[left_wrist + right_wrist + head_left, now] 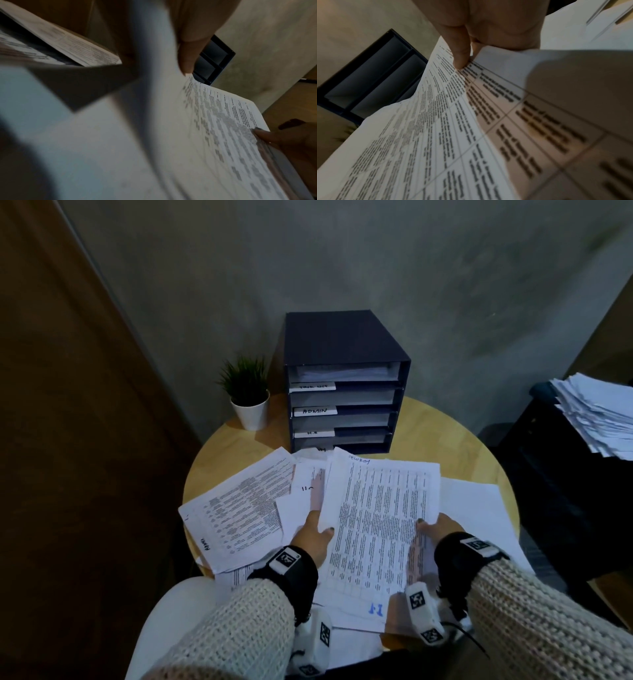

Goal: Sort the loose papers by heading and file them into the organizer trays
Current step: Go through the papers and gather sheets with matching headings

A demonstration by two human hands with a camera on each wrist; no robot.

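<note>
On the round wooden table (455, 440), at its far left edge, we are seeing a small green plant (244, 378) sitting in a white pot (250, 414), just beside a dark organizer (342, 378) that is standing against the grey wall. Its trays are stacked one above another, and white labels are showing on their front edges; one is reading "ADMIN", the others are too blurred for us to read. The top tray is already holding some sheets.

Nearer to us, loose papers (236, 508) are lying spread over most of the table, overlapping one another, with one sheet at the left marked "ADMIN" by hand.

Our left hand (317, 537) is gripping the left edge of a printed sheet (380, 525), thumb on top and fingers curled beneath it; the left wrist view is showing a finger (188, 56) pressing along the paper's edge. This sheet, covered in a table of small text, is being held up over the pile, in front of the organizer. Our right hand (436, 529) is pinching the sheet's right edge, and the right wrist view is showing the thumb (460, 54) pressing down on the print.

Off the table at the far right, a separate untidy stack of paper (596, 416) is resting on dark furniture.
</note>
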